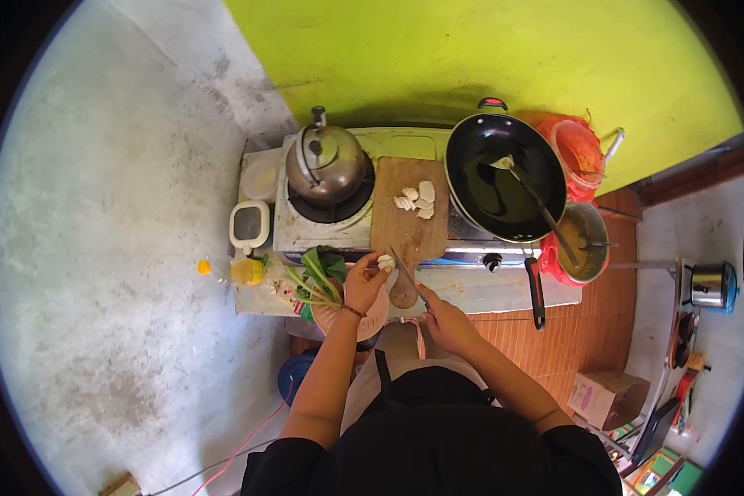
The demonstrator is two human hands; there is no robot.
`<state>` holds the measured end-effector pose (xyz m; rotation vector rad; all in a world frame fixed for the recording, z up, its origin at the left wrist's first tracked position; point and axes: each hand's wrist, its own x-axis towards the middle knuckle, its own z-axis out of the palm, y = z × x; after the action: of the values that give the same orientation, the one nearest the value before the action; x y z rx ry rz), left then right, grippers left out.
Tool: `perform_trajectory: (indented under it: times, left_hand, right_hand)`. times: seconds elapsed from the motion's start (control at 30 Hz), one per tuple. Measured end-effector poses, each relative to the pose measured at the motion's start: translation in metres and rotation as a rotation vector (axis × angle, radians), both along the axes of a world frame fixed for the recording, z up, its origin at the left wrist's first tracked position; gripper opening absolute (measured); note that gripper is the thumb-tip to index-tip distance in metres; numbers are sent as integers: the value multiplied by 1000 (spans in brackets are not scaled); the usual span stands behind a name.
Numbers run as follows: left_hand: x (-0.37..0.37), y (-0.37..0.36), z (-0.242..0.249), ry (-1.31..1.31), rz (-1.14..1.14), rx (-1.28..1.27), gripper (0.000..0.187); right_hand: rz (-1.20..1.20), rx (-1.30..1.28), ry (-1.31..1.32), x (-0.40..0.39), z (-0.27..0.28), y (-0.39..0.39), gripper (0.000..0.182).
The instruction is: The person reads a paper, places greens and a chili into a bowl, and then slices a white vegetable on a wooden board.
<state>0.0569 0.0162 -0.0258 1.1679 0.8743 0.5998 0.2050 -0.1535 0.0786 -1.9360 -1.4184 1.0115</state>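
Note:
My left hand [360,289] pinches a small whitish piece of food [385,261] over the near part of a wooden cutting board [393,227]. In my right hand [453,326] is a knife [407,271], its blade pointing up and left, close to that piece. Several cut white pieces [424,198] lie in a small group on the far half of the board; their exact kind I cannot make out. Beneath my left wrist sits a pink basket [374,318], partly hidden by the arm. Leafy greens [322,271] rest at its left.
A metal kettle [331,165] stands on the left burner. On the right, a black wok [479,194] holds oil and a spatula [533,190]; its handle [536,298] juts toward me. Beyond it are a pot of yellowish liquid [583,240] and a red container [577,149]. An oil bottle [246,271] lies left.

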Motion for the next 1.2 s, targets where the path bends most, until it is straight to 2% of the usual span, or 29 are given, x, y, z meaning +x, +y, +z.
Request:
perform_trajectory:
  times: [0.07, 0.1, 0.2, 0.33, 0.53, 0.67, 0.83, 0.93, 1.13, 1.2]
  left_hand:
    - [19, 9, -21, 36, -6, 141, 37]
    - [29, 14, -7, 75, -27, 175, 38]
    - [56, 32, 25, 487, -104, 662, 43]
    - [87, 49, 19, 538, -114, 838, 33]
    - [97, 47, 27, 591, -167, 709, 35]
    - [95, 42, 32, 577, -132, 728, 28]
    - [91, 41, 23, 531, -66, 786, 25]
    - [88, 43, 19, 565, -138, 807, 25]
    - [93, 45, 19, 519, -124, 832, 22]
    - [92, 47, 17, 521, -132, 769, 21]
  right_hand:
    - [-47, -24, -18, 7, 2, 1, 59]
    - [-71, -43, -31, 10, 3, 3, 59]
    - [-121, -57, -48, 20, -4, 10, 61]
    - [-178, 35, -71, 27, -25, 23, 58]
    - [-160, -100, -124, 34, -17, 40, 54]
    - [-140, -109, -155, 35, -24, 41, 55]
    - [-61, -184, -224, 38, -4, 46, 56]
    - [-30, -249, -289, 39, 4, 48, 58]
    - [16, -265, -281, 45, 3, 59, 61]
    - [20, -204, -248, 52, 2, 59, 60]
